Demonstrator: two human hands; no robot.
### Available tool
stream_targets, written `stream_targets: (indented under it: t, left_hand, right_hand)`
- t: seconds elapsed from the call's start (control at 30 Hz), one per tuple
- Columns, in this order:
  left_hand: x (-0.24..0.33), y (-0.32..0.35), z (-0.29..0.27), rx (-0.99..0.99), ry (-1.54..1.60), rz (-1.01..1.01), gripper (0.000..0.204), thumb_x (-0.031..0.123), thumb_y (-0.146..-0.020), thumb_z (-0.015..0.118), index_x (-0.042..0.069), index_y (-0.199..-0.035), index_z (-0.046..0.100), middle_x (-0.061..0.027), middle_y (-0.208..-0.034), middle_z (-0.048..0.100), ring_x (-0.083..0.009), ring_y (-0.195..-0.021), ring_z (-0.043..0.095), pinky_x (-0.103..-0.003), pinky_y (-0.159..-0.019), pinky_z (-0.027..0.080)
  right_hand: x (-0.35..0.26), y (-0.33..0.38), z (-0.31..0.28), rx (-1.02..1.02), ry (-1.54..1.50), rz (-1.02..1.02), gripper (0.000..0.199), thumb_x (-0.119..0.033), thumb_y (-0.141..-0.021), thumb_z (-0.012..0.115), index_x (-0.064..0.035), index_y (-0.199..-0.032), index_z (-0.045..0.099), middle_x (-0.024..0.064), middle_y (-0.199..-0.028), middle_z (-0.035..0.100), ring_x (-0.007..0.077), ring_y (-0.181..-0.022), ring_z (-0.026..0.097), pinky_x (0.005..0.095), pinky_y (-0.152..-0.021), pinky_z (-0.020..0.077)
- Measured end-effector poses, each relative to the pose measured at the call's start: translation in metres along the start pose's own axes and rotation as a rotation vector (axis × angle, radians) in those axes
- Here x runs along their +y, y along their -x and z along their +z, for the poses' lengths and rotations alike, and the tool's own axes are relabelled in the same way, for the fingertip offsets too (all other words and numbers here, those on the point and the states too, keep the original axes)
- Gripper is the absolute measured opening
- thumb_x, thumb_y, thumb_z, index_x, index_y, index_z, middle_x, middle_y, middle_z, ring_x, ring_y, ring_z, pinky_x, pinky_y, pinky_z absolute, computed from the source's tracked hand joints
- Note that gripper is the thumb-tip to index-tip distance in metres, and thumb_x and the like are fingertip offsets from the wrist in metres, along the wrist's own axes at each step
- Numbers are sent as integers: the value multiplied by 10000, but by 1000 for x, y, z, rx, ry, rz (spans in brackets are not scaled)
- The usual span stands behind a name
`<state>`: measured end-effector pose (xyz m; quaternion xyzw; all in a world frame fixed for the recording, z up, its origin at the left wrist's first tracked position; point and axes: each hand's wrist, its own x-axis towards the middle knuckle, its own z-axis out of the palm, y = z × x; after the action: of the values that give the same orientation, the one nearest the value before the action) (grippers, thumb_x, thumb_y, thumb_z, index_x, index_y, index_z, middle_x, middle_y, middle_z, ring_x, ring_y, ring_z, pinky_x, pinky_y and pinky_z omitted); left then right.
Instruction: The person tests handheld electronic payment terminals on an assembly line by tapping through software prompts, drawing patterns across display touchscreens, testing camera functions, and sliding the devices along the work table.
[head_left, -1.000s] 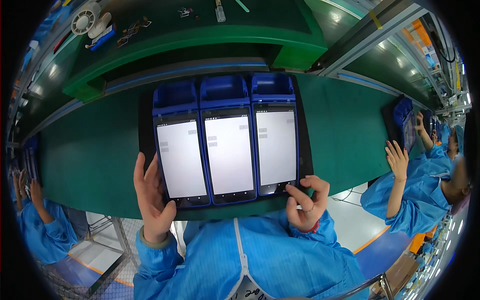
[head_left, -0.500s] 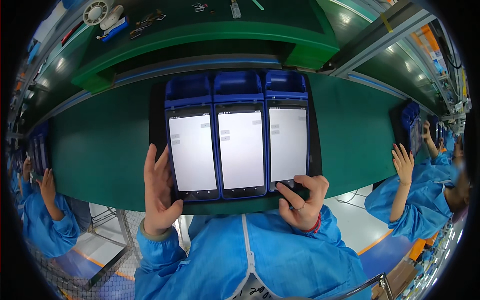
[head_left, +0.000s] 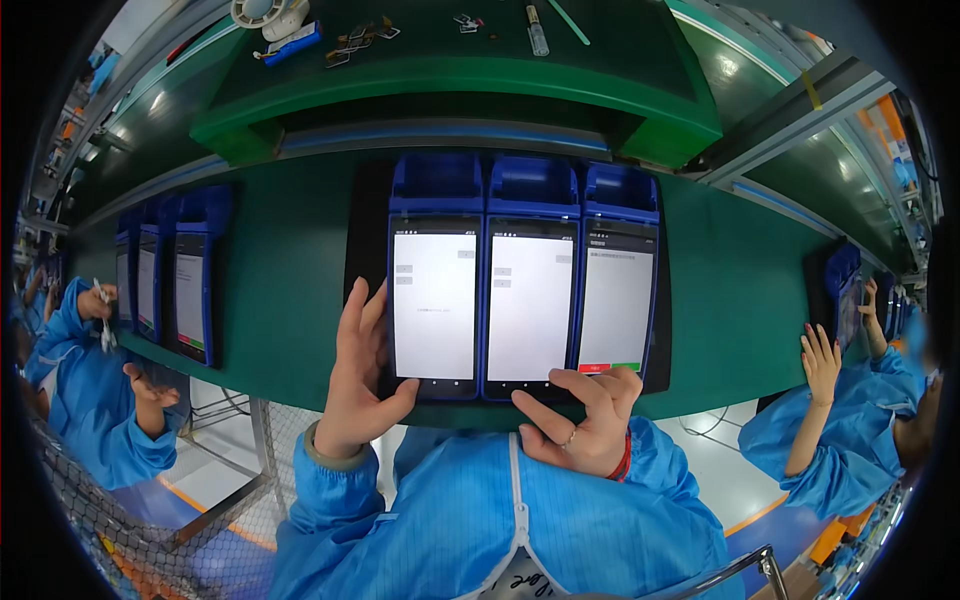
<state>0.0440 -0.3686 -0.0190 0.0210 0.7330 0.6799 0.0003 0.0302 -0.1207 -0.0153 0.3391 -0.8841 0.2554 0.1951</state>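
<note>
Three blue handheld terminals with lit touchscreens lie side by side: the left terminal (head_left: 435,340), the middle terminal (head_left: 531,320) and the right terminal (head_left: 615,300). Each has a hollow bay at its far end. My left hand (head_left: 362,380) rests along the left terminal's left edge, fingers stretched, thumb near its lower corner. Over the middle terminal's lower edge is my right hand (head_left: 585,425), its index finger extended at the bottom of the screen and the other fingers bent, holding nothing. The right terminal's screen shows a red and a green button; the others show small grey buttons.
Under the terminals is a black mat (head_left: 368,230) on a green table (head_left: 290,300). Beyond stands a raised green shelf (head_left: 450,85) with a blue battery-like pack (head_left: 292,45) and small parts. More terminals (head_left: 190,290) and co-workers in blue flank both sides.
My right hand has moved left from the right terminal to the middle one. The right terminal's screen now shows red and green buttons. The view has shifted, revealing more terminals at left.
</note>
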Motion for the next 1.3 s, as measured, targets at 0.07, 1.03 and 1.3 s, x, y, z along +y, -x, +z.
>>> stream_targets:
  t: [0.07,1.03,1.3]
  left_hand:
    - [0,0,-3,-4,20,-4,958,-41,-626,491,96,-1447,19,-247,-1453,174,-364,-1332,263,-445,-1058,279]
    - [-1,13,-38,173,189,-223,864,-39,-659,521,162,-1428,181,-168,-1408,350,-289,-1305,341,-417,-1059,291]
    - [58,-16,-205,904,-302,376,183,-38,-810,471,-22,-887,636,-67,-848,645,-136,-758,612,-245,-691,488]
  right_hand:
    - [1,-1,0,-6,-4,10,359,-290,-601,711,-268,-959,693,-4,-1062,564,165,-827,450,352,-829,323]
    - [0,10,12,174,-256,-13,382,36,-577,605,-109,-926,657,98,-877,536,245,-729,490,352,-610,386]
    - [-17,-7,42,-14,-630,-329,338,28,-585,691,-72,-906,664,87,-736,593,211,-549,565,276,-465,422]
